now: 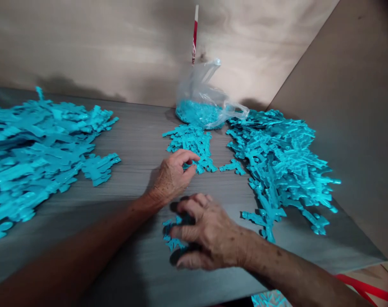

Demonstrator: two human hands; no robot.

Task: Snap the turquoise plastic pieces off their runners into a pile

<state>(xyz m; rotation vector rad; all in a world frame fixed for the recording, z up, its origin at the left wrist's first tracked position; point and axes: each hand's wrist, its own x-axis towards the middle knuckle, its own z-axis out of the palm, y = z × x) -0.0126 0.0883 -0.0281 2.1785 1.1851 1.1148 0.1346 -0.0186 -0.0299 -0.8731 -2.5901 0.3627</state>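
My left hand (174, 177) is at the near edge of a small central pile of flat turquoise plastic pieces (192, 138). Its thumb and index finger are slightly bent and apart, with nothing visible between them; the other fingers are hidden. Closer to me, my right hand (209, 234) hovers with spread fingers over a few small turquoise pieces (174, 243), partly covering them. Dark coverings or stains show on its fingertips, which are blurred by motion. I cannot tell whether those fingers touch the pieces.
A large heap of turquoise pieces (30, 149) lies at the left, another heap (283, 157) at the right. A clear plastic bag (202, 102) holding turquoise bits stands by the back wall (100, 51). A red and white stick (194, 36) rises behind it. A side panel (357, 128) bounds the right.
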